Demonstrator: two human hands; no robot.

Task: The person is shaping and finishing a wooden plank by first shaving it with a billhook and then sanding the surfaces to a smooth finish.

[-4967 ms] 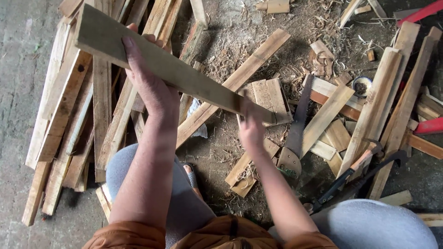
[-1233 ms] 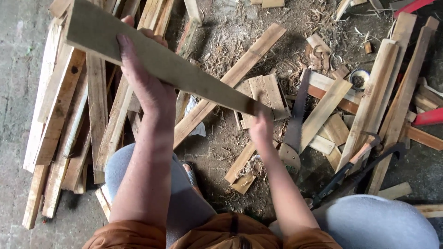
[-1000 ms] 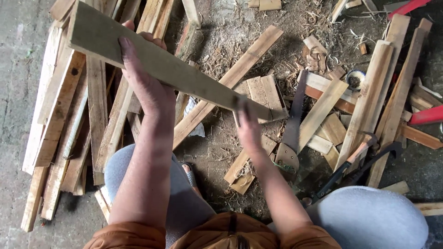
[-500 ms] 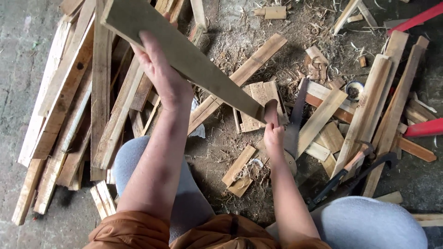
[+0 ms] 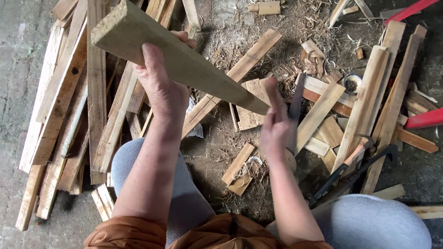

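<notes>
Left hand (image 5: 161, 90) gripping pale plank (image 5: 184, 64) (tilted); right hand (image 5: 275, 124) open, flat against plank's lower end

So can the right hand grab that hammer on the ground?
Probably yes. The right hand is open and holds nothing, and the hammer lies uncovered just to its right, with no wood on its handle.

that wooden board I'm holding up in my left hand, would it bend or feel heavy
Probably stiff: the wooden board stays straight though the left hand grips it only near one end. Likely fairly light, since one hand lifts it. Its rough sawn face should resist slipping.
</notes>
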